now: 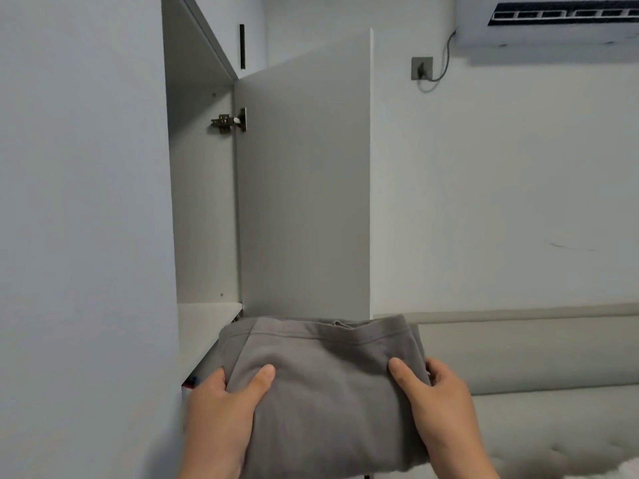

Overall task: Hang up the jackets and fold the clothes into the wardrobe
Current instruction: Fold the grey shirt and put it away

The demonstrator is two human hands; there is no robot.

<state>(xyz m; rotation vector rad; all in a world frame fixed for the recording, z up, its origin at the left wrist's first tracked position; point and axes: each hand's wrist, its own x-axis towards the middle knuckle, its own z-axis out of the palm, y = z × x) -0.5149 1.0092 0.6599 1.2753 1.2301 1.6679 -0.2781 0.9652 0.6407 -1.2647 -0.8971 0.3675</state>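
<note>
White walls and an open wardrobe door (304, 188) face us. We hold a folded grey garment (328, 385) up near the shelf (204, 326). Our left hand (221, 406) and right hand (439, 399) grip its sides, thumbs pressed on top.

Grey garment (328, 395) cut off below, air conditioner (553, 32) cropped above, coloured item (190, 381) unidentifiable

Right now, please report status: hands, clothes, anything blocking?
Left hand and right hand grip folded grey garment. Garment at open wardrobe, near shelf. Door stands open, no obstacle seen.
</note>
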